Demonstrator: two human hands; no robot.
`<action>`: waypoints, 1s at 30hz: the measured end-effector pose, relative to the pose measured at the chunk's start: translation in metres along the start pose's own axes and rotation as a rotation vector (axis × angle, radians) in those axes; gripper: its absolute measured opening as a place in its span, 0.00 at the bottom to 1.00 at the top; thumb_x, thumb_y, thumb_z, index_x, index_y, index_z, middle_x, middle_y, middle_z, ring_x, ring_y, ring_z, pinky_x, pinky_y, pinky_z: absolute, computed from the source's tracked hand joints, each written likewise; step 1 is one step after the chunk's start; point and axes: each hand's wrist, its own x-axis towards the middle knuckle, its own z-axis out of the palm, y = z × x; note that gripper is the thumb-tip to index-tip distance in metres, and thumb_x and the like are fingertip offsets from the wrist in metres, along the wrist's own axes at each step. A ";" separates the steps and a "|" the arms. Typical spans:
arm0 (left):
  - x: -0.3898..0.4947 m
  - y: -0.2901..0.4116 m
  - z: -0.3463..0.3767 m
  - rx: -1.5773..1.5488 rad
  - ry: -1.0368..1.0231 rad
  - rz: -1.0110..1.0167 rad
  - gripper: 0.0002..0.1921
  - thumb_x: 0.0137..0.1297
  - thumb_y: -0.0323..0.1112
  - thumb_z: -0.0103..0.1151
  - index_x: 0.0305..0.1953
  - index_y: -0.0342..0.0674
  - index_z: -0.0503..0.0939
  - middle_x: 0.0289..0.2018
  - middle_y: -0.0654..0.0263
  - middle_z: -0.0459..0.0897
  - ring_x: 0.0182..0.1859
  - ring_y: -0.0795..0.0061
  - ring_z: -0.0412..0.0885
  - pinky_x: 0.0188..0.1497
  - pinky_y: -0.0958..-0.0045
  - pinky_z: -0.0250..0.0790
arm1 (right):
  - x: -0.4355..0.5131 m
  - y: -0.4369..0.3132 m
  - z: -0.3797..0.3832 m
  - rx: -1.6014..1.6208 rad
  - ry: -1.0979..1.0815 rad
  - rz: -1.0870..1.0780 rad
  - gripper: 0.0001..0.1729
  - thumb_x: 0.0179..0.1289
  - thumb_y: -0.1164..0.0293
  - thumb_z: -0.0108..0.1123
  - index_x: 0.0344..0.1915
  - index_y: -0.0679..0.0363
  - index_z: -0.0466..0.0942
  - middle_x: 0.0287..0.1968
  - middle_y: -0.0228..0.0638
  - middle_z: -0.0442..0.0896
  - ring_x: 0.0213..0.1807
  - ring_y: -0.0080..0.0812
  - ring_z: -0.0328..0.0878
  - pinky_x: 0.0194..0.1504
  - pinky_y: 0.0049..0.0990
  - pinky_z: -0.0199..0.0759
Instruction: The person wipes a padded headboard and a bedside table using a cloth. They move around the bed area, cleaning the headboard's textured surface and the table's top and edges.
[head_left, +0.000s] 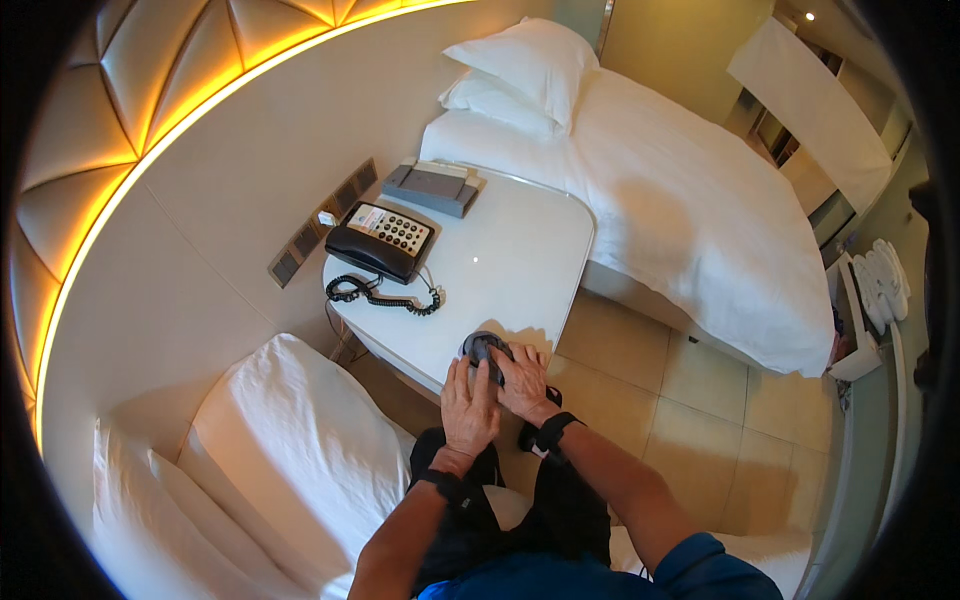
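Note:
Near the front edge of the white bedside table (517, 247) sits a small dark grey bundle (484, 345), rounded like rolled cloth. What it is exactly I cannot tell, as my fingers cover much of it. My left hand (470, 409) presses against its near left side with the fingers stretched out. From the right, my right hand (525, 382) curls over it, with the index finger or thumb on top. Each wrist wears a black band (559, 429).
A black corded telephone (382, 238) stands on the table, its coiled cord (390, 301) lying in front. Behind it is a grey box or holder (431, 186). Wall sockets (322, 223) line the wall. A white bed (675, 202) lies beyond; white pillows (300, 420) are at my left.

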 end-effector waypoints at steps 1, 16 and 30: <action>0.009 -0.002 -0.002 0.015 -0.053 0.038 0.41 0.50 0.26 0.64 0.72 0.39 0.68 0.68 0.44 0.68 0.73 0.38 0.62 0.72 0.44 0.58 | 0.002 0.002 0.001 -0.017 0.000 -0.031 0.29 0.52 0.65 0.70 0.57 0.51 0.81 0.47 0.42 0.76 0.53 0.47 0.70 0.51 0.46 0.61; 0.063 -0.037 0.024 0.055 -0.287 0.045 0.31 0.49 0.29 0.66 0.60 0.45 0.80 0.58 0.60 0.76 0.65 0.52 0.71 0.64 0.51 0.63 | 0.014 0.015 -0.008 0.066 0.166 -0.013 0.39 0.45 0.60 0.72 0.61 0.58 0.77 0.53 0.43 0.79 0.56 0.48 0.72 0.56 0.45 0.60; 0.011 -0.012 0.009 0.030 -0.249 0.020 0.28 0.43 0.29 0.71 0.53 0.50 0.85 0.48 0.62 0.77 0.54 0.55 0.74 0.53 0.55 0.67 | -0.053 0.019 -0.053 0.109 0.023 -0.076 0.41 0.47 0.55 0.76 0.63 0.54 0.77 0.56 0.46 0.78 0.54 0.51 0.73 0.56 0.45 0.68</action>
